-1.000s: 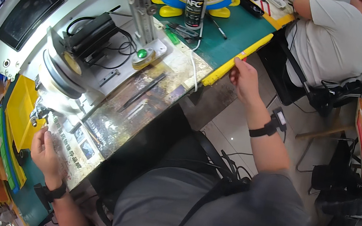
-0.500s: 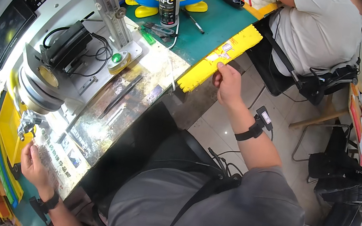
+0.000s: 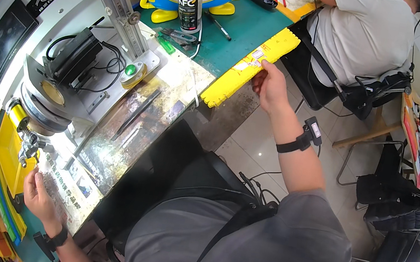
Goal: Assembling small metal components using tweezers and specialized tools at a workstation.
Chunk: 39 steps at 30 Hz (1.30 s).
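At two o'clock of the bench: right hand (image 3: 269,85) gripping the long yellow strip (image 3: 251,67).

I read the strip as having slid from the far edge onto the green mat (image 3: 250,29) over the last second, so it is now nearer the worn steel plate (image 3: 132,128). Left hand (image 3: 38,196), at eight o'clock, pinches something small (too small to identify) beside the yellow tray (image 3: 6,154), where it was before.
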Tool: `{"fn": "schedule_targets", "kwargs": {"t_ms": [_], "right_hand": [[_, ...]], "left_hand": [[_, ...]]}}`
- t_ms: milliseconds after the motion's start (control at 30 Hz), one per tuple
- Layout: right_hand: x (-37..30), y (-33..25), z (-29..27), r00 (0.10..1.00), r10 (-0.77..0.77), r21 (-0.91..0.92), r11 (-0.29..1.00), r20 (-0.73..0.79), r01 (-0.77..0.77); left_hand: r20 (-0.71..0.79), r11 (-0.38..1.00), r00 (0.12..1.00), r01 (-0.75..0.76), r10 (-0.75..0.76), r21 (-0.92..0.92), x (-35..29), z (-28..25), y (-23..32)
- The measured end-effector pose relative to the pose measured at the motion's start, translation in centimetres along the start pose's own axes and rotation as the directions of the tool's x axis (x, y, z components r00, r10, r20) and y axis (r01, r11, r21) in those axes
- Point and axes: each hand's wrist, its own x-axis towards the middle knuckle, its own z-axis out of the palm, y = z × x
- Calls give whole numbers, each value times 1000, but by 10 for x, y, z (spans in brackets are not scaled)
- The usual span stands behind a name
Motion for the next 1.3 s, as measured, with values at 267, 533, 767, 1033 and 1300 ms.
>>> {"fn": "schedule_targets", "kwargs": {"t_ms": [267,533,767,1033,1300], "right_hand": [[15,2,0,999,-8,-54,999,-49,5],[32,2,12,977,4,-86,996,211,14],[35,5,1,1000,-15,-55,998,12,16],[28,-26,1,810,-586,-701,561,39,440],[-133,4,215,85,-241,-84,11,967,996]], "left_hand": [[-13,999,1000,9,-8,40,1,3,12],[-40,987,996,-68,74,145,-3,-1,31],[-57,989,989,-130,134,63,8,4,44],[-104,998,994,-37,41,43,8,-26,63],[240,918,966,178,-95,-354,44,-16,62]]}}
